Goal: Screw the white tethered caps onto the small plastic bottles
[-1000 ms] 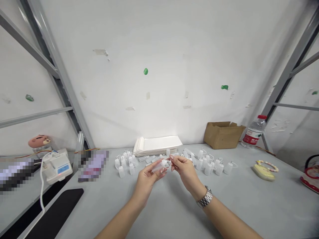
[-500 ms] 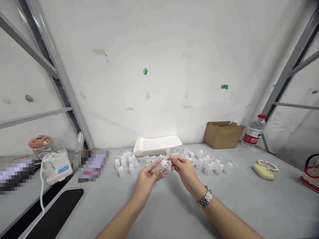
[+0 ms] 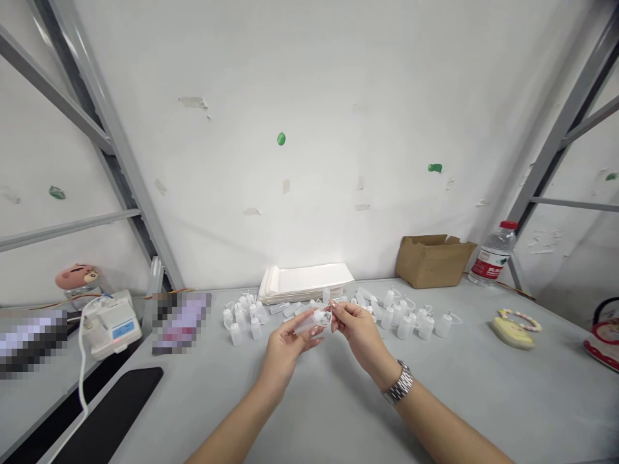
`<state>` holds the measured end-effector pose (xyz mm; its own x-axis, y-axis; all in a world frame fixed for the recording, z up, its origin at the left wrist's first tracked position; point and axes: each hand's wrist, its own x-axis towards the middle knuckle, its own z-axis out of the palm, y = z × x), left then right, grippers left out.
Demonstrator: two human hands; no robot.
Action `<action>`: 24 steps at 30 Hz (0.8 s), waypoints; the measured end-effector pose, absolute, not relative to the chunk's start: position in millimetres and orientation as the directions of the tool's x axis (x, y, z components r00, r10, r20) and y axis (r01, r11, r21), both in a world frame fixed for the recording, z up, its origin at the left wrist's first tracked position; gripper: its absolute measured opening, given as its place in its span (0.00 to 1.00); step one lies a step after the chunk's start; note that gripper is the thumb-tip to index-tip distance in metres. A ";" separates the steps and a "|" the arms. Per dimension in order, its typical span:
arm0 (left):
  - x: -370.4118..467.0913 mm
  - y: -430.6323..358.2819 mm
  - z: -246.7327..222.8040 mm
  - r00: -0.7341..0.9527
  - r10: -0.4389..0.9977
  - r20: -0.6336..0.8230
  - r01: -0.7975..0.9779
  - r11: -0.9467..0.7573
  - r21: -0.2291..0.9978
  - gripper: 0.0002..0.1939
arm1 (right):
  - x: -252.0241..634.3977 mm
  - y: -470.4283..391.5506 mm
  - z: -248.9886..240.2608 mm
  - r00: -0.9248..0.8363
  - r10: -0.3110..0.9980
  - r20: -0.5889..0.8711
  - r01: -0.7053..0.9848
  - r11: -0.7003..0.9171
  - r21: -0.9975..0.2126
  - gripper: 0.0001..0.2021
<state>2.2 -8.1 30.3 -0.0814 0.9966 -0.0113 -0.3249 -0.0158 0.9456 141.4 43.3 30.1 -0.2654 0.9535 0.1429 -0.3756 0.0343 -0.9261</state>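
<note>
Above the grey table, my left hand is closed round a small translucent white plastic squeeze bottle. The bottle lies tilted on its side, its white nozzle end pointing right. A thin looped cap strap hangs at that end. My right hand pinches with thumb and forefinger at the nozzle end, against the strap; the small part between its fingertips is mostly hidden. Behind the hands lie loose clear tubes or bottles. Similar capped bottles stand at the left and at the right.
A stack of white trays or sheets lies by the wall. Farther right are a cardboard box, a water bottle and a yellow case. At the left sit a phone, a power strip and a black mat.
Hardly anything differs. Both hands keep their place round the bottle, with only a slight shift of the fingers at the nozzle end.
</note>
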 end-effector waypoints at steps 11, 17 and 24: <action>3.6 -8.7 33.5 -0.097 0.995 -0.022 -0.316 -0.010 0.949 0.22 | 142.2 44.8 29.2 -0.269 0.951 0.154 -0.375 0.044 -0.926 0.14; 3.1 -9.2 32.8 -0.089 0.996 -0.021 -0.307 -0.007 0.952 0.23 | 142.6 45.6 29.1 -0.258 0.954 0.151 -0.359 0.050 -0.932 0.13; 0.4 -6.9 30.4 -0.090 0.996 0.025 -0.254 -0.047 0.966 0.23 | 142.6 44.8 34.4 -0.210 0.960 0.185 -0.223 0.137 -0.965 0.15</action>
